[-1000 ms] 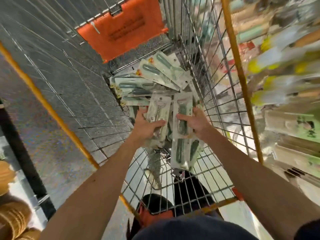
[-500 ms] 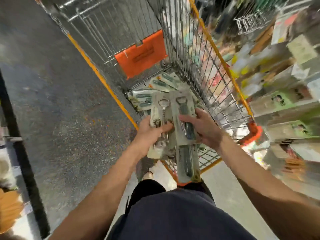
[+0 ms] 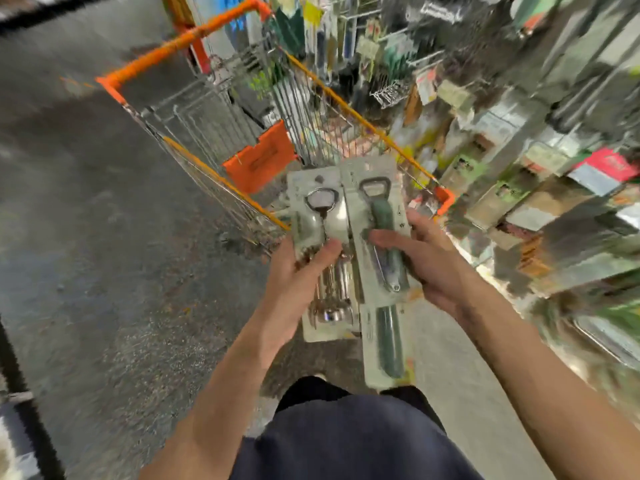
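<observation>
Hands occupied, both at centre frame, in front of the person's dark-clothed body.

Left hand (image 3: 294,278): grasping a blister pack (image 3: 325,216) with a silver metal tool sealed inside. The thumb crosses the pack's front and the fingers are hidden behind it. The pack stands roughly upright, top end toward twelve o'clock.

Right hand (image 3: 429,265): grasping a second pack, the bottle-opener pack (image 3: 379,202), with the fingers curled over its front. The opener has a green handle and a metal head at the twelve o'clock end. A longer card (image 3: 389,341) with a dark green handle projects from under this pack toward six o'clock. Motion blur prevents telling whether the hand grips that card separately.

Position of the packs: side by side, with inner edges touching or just overlapping, the silver-tool pack on the nine o'clock side. Both are held in the air.

Surroundings: wire shopping cart (image 3: 207,116) with orange trim at twelve o'clock of the hands, with an orange flap (image 3: 259,161) hanging inside. Stocked shelving (image 3: 502,188), heavily blurred, from one to four o'clock. Grey speckled floor (image 3: 104,271) at nine o'clock.
</observation>
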### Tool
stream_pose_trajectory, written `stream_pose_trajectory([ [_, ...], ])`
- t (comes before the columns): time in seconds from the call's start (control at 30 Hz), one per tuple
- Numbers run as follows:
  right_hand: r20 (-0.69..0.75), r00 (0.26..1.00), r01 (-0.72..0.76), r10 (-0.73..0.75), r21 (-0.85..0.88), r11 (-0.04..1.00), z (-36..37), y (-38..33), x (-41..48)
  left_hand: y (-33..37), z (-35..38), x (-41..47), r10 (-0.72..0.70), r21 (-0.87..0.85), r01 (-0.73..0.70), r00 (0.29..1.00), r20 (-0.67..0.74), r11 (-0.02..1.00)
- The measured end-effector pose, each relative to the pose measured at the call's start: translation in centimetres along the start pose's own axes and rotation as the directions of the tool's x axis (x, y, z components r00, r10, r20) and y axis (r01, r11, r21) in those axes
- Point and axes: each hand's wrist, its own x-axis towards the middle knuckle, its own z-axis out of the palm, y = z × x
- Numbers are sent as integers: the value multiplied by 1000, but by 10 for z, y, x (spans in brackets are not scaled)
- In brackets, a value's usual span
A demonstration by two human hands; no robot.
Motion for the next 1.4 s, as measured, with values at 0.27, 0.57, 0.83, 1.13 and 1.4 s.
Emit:
stream_pose_trajectory([
  [0.27, -308, 925, 226, -221, -21, 974, -89, -32, -166, 16, 136, -63, 142, 60, -172, 931, 335, 983],
  [0.57, -649, 622, 389, -439, -231, 892, -198, -30, -433, 10, 351, -224, 226, -41, -277, 679, 699, 960],
  [0.83, -749, 273, 429, -603, -466, 773, -261, -48, -623, 25, 497, -356, 339, -159, -407, 422, 841, 900],
  [1.13, -804, 79, 477, -589, -489, 730, -342, -50, -721, 28, 630, -428, 357, -208, -463, 262, 896, 861],
  [1.4, -843, 52, 483, -535, -448, 752, -457, -58, -773, 12, 762, -460, 429, -298, -467, 205, 880, 833],
])
